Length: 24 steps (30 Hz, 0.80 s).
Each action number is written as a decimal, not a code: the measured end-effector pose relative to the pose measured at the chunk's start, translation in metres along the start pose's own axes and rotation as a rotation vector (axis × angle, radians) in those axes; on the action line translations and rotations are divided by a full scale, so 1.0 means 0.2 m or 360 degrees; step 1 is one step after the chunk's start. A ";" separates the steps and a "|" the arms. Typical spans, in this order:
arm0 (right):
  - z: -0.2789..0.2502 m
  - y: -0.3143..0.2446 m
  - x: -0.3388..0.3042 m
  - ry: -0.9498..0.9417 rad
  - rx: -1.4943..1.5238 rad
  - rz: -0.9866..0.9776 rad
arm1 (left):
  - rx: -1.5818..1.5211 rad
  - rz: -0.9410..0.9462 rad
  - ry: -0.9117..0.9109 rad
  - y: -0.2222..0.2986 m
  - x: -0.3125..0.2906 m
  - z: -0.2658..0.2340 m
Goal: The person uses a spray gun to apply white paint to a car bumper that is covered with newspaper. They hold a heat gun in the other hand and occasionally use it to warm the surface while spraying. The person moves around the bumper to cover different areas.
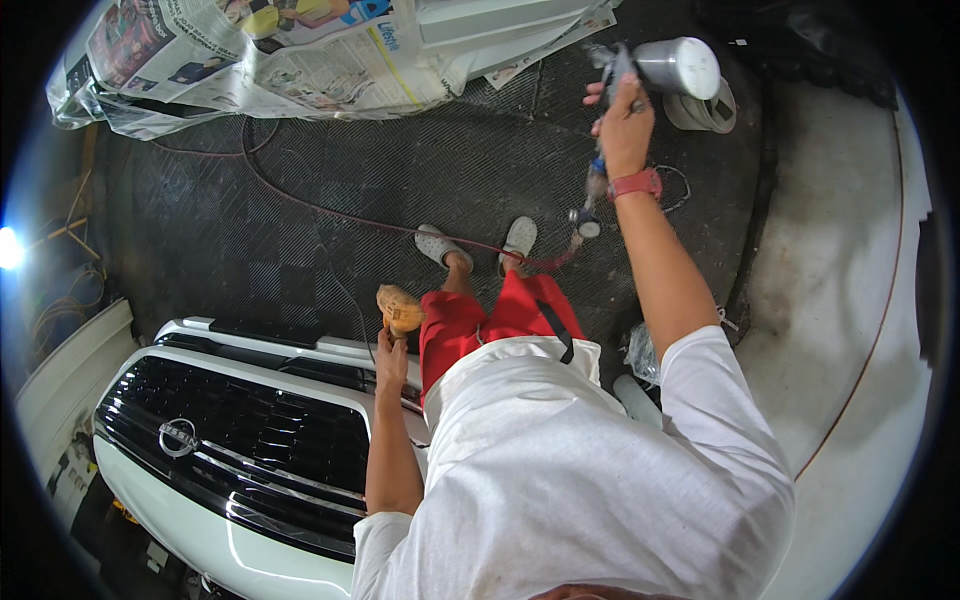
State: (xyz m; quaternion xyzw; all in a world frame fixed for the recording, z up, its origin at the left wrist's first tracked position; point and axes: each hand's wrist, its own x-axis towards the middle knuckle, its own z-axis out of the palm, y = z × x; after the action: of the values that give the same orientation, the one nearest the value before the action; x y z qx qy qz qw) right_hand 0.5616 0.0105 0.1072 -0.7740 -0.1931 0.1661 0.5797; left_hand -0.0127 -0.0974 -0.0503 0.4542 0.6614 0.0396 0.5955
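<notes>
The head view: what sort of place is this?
Probably a vehicle paint shop, or a garage used as one: the right hand holds what looks like a spray gun, newspaper covers a large object, and a white car front sits nearby.

Spray gun (pixel 620 64) in right hand (pixel 627 128), slightly blurred; its silvery cup (pixel 657 66) tilts sideways just right of the fingers, white end outward. Tan, round-headed tool (pixel 401 308) juts beyond left hand (pixel 391 362).
</notes>
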 end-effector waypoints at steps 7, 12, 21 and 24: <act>0.36 0.01 -0.36 -0.0356 0.0026 -0.0364 | 0.0126 -0.0038 0.0007 0.06 -0.02 0.01; 0.51 -0.04 -0.43 -0.0557 0.0048 -0.0376 | 0.0220 -0.0040 -0.0045 0.13 -0.05 -0.01; 0.33 0.03 -0.23 -0.0365 -0.0139 -0.0317 | 0.0253 -0.0030 -0.0062 0.02 0.03 -0.05; 0.16 0.09 -0.07 -0.0248 -0.0222 -0.0265 | 0.0042 -0.0037 -0.0030 0.00 0.06 -0.02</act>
State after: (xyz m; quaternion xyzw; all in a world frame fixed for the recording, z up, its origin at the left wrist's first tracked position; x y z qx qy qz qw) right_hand 0.5359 0.0253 0.0822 -0.7785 -0.3122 0.1632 0.5195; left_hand -0.0159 -0.0882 -0.0579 0.4546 0.6616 0.0197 0.5961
